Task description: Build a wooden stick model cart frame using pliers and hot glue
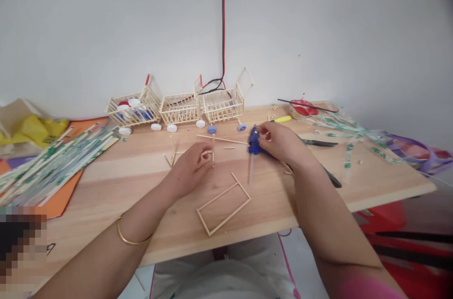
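Observation:
My left hand (193,167), fingers curled in a pinch, holds a small frame of thin wooden sticks (172,156) with short uprights, low over the table. To the right, my right hand (281,141) has its thumb and fingers closed on a blue glue gun (253,142); a translucent glue stick (251,169) points out of it towards me. Its far side is partly hidden by the hand. Between my forearms lies a flat rectangular stick frame (224,209) with one end sticking out past a corner. Loose sticks (221,139) lie just beyond my left hand.
Several small stick carts (180,109) on bottle-cap wheels line the wall. Packed sticks (60,162) cover an orange sheet at left. At right are dark-handled pliers (320,143), a yellow-handled tool (281,119), a red bowl (304,108) and torn wrappers (348,155). A cable (223,20) hangs behind.

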A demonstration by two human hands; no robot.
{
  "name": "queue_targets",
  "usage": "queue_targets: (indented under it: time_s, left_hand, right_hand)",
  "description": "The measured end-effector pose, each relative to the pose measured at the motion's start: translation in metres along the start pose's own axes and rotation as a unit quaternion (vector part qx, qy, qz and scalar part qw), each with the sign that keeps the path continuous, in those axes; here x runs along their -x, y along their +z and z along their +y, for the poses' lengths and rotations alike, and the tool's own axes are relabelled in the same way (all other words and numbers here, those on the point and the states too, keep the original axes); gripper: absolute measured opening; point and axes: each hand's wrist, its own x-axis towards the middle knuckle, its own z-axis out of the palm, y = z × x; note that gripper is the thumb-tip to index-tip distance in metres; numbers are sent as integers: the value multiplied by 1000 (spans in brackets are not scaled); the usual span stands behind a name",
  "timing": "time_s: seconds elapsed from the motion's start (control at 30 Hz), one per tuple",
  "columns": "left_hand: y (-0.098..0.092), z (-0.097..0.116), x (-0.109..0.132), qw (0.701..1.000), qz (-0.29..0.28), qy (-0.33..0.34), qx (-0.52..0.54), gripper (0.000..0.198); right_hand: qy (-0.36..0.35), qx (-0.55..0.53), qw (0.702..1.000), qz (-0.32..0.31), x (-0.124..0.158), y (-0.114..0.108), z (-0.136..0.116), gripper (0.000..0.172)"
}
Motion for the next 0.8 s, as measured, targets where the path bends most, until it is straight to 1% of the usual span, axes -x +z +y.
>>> queue_targets:
  time_s: [0.03,0.07,0.1,0.17,0.2,0.23,0.27,0.3,0.33,0.37,0.43,0.5,0.57,0.6,0.67,0.73,0.8]
  left_hand:
    - [0,2,0,997,9,-12,72,29]
    - [0,3,0,988,13,-27,150,30]
    - [0,4,0,972,14,-45,229,30]
    - [2,5,0,926,13,-81,370,29]
    - [3,5,0,901,13,-98,422,29]
    - [4,5,0,882,12,-111,459,28]
    - [5,5,0,868,10,-120,482,27]
    - [5,5,0,861,10,-124,493,26]
    - [4,6,0,861,15,-124,493,26]
    - [3,6,0,869,26,-120,479,25]
    - [1,6,1,904,59,-109,409,24]
    - [-2,6,2,939,87,-100,318,25]
    - [-3,7,2,953,99,-100,269,26]
    - [-3,7,3,951,102,-104,272,26]
    - [0,9,3,936,110,-118,312,26]
    - [3,10,2,911,117,-135,372,26]
    - [6,12,2,883,119,-145,431,26]
  right_hand:
    - [34,14,999,-23,2,-5,7,21]
    - [57,25,997,-55,4,-9,12,27]
    - [69,31,994,-85,5,-12,16,34]
    - [60,37,989,-131,7,-13,19,44]
    - [49,42,988,-143,7,-13,19,43]
    - [38,49,987,-148,7,-11,18,39]
    - [29,57,986,-151,6,-10,17,33]
    - [26,65,986,-153,5,-9,16,26]
    - [22,70,985,-154,4,-9,15,21]
    - [19,72,986,-152,4,-9,15,17]
    - [19,63,989,-136,6,-13,13,15]
    - [34,47,993,-104,12,-21,9,15]
    - [45,28,996,-73,21,-32,2,17]
    - [43,16,997,-64,26,-38,-2,18]
    - [21,-31,998,-57,39,-47,-12,21]
    - [-14,-117,992,-45,54,-52,-20,23]
    - [-27,-217,975,-29,69,-48,-25,24]
